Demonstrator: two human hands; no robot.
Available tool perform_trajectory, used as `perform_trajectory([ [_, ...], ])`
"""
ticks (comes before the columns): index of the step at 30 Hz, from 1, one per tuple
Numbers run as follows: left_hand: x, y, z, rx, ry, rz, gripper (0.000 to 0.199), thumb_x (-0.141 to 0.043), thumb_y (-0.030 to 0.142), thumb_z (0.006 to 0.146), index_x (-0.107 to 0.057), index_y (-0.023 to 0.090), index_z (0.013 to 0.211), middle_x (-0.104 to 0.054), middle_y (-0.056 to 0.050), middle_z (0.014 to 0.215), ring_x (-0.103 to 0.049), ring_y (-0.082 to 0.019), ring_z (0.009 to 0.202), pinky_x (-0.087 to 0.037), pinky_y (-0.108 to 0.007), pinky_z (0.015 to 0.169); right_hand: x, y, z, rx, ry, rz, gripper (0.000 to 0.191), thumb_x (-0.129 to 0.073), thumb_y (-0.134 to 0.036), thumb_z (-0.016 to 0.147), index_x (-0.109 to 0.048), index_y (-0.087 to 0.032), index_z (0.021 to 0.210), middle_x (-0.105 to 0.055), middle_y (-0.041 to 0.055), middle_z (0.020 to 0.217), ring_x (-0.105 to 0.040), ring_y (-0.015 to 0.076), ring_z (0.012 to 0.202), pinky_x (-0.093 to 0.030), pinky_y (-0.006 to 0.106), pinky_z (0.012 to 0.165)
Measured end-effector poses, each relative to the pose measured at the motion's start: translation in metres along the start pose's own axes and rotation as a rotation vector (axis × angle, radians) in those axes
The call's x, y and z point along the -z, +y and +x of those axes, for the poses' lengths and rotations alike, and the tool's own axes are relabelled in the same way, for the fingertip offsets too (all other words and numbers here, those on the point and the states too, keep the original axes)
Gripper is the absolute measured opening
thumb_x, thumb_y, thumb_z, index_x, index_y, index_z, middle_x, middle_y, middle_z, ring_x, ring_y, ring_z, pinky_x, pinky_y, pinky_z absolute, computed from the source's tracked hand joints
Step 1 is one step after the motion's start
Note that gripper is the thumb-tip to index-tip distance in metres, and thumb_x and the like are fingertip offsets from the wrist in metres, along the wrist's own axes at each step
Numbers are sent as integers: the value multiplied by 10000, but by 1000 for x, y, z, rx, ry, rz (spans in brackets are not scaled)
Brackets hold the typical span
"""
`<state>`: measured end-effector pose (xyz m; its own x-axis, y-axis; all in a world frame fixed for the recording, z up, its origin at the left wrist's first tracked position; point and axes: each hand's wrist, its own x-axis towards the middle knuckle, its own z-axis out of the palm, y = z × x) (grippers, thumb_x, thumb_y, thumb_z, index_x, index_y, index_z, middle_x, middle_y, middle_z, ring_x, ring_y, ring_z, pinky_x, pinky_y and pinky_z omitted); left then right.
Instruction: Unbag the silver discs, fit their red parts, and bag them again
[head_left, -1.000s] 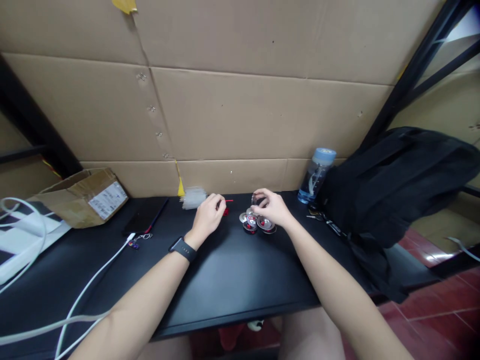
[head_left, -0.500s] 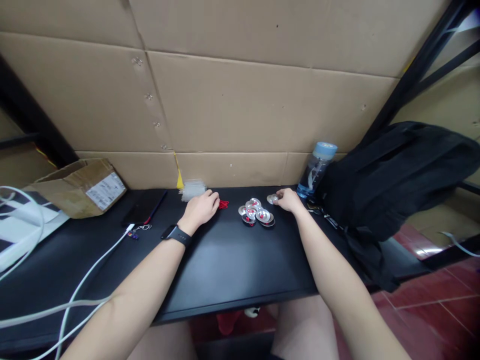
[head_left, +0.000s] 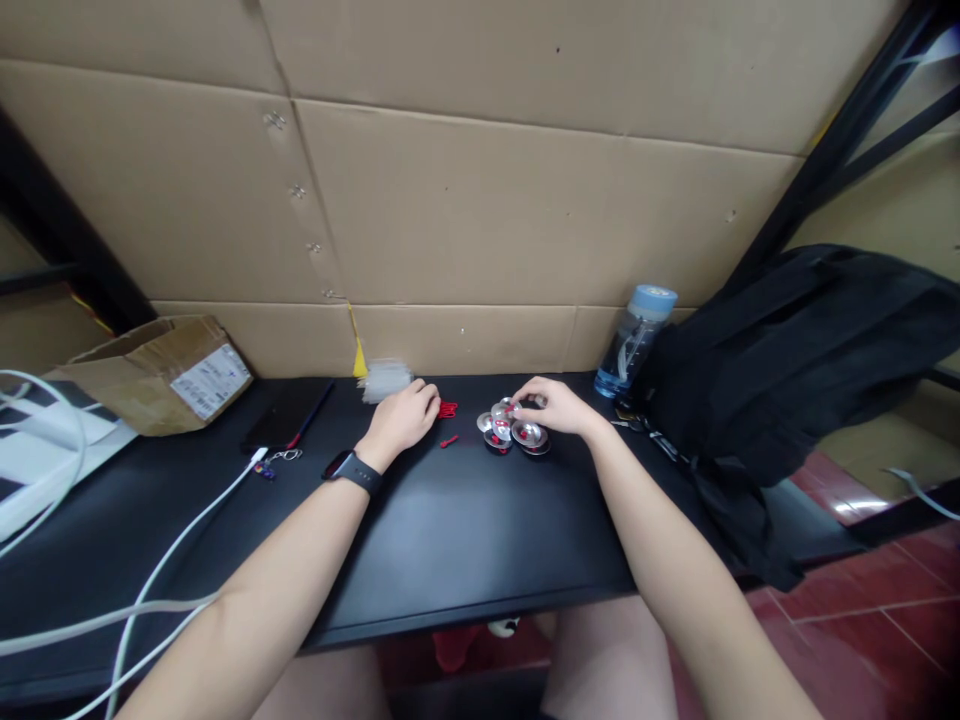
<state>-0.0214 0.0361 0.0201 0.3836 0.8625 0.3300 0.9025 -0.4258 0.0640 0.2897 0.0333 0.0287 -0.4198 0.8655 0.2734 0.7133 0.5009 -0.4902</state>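
Several small domed metal discs that look like finger cymbals [head_left: 501,428], with red bits at their middles, lie in an overlapping heap on the black table. My right hand [head_left: 559,405] reaches over the heap's upper right, thumb and forefinger closed about the edge of one cymbal. Another disc shows partly in the gap under that hand. My left hand [head_left: 405,415], with a dark watch [head_left: 352,470] on the wrist, rests with curled fingers beside a small bunch of red straps [head_left: 448,410]. What lies under its fingertips is hidden. A single red strap [head_left: 448,441] lies just below.
A stack of clear plastic pieces [head_left: 385,380] stands behind my left hand. Farther left are a phone [head_left: 274,430], white cables [head_left: 180,530] and an open cardboard box [head_left: 169,375]. A blue-capped bottle [head_left: 634,340] and a black backpack [head_left: 787,350] stand right. Cardboard [head_left: 465,220] walls the back.
My right hand has moved left from the disc at the right onto the heap. A single red strap now shows on the table near my left hand, which has stayed put.
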Motion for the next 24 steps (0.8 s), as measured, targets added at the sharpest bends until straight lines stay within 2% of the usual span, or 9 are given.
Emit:
perform_trajectory([
  [2, 1, 2, 0, -6, 20, 1, 308, -361, 332, 1038, -642, 206, 1015, -638, -84, 1013, -636, -229, 856, -441, -313, 678, -5, -12, 1, 84, -53, 55, 237, -825, -298, 780, -788, -233, 1005, -681, 51, 1024, -636, 180, 894, -468, 297, 839],
  [8, 0, 5, -1, -48, 58, -33, 295, -388, 312, 1030, -653, 199, 968, -647, -80, 981, -639, -227, 841, -445, -315, 665, -19, -23, 4, 123, -78, 25, 79, -797, -169, 798, -760, -194, 863, -652, 34, 924, -608, 154, 808, -450, 284, 797],
  [10, -3, 5, 0, -73, 85, -122, 282, -413, 303, 1018, -661, 197, 933, -650, -76, 956, -637, -216, 832, -457, -310, 684, -19, -23, 5, 151, -73, 62, 64, -771, -144, 811, -732, -183, 843, -654, 38, 928, -613, 160, 826, -453, 291, 809],
  [12, -7, 7, 1, -109, 111, -304, 228, -468, 287, 989, -664, 197, 916, -658, -62, 923, -636, -200, 820, -476, -303, 717, -19, -25, 5, 164, -24, 114, 52, -732, -143, 833, -704, -183, 851, -656, 39, 938, -616, 165, 845, -461, 299, 819],
  [15, -11, 18, 1, -151, 134, -620, 133, -572, 267, 930, -674, 201, 984, -687, -41, 937, -647, -182, 834, -500, -295, 770, -23, -33, 5, 133, 76, 289, 43, -674, -213, 881, -656, -193, 914, -658, 30, 926, -626, 163, 816, -486, 296, 776],
  [17, -11, 28, -1, -167, 131, -734, 152, -617, 282, 917, -680, 206, 1032, -704, -39, 981, -656, -179, 861, -505, -293, 787, -30, -41, 5, 105, 76, 486, 108, -655, -288, 903, -621, -202, 959, -662, 28, 942, -648, 162, 792, -510, 294, 741],
  [20, -10, 40, -5, -178, 149, -783, 145, -626, 315, 933, -685, 203, 1004, -709, -35, 947, -655, -174, 839, -498, -286, 776, -41, -51, 5, 89, 43, 712, 212, -678, -389, 891, -602, -206, 965, -650, 42, 1039, -681, 163, 795, -542, 299, 732],
  [24, -5, 45, -8, -192, 220, -742, 109, -603, 286, 949, -669, 201, 970, -687, -23, 892, -637, -163, 796, -483, -276, 755, -46, -57, 5, 53, 58, 805, 297, -734, -453, 841, -612, -201, 940, -644, 56, 1100, -687, 153, 787, -562, 291, 727],
])
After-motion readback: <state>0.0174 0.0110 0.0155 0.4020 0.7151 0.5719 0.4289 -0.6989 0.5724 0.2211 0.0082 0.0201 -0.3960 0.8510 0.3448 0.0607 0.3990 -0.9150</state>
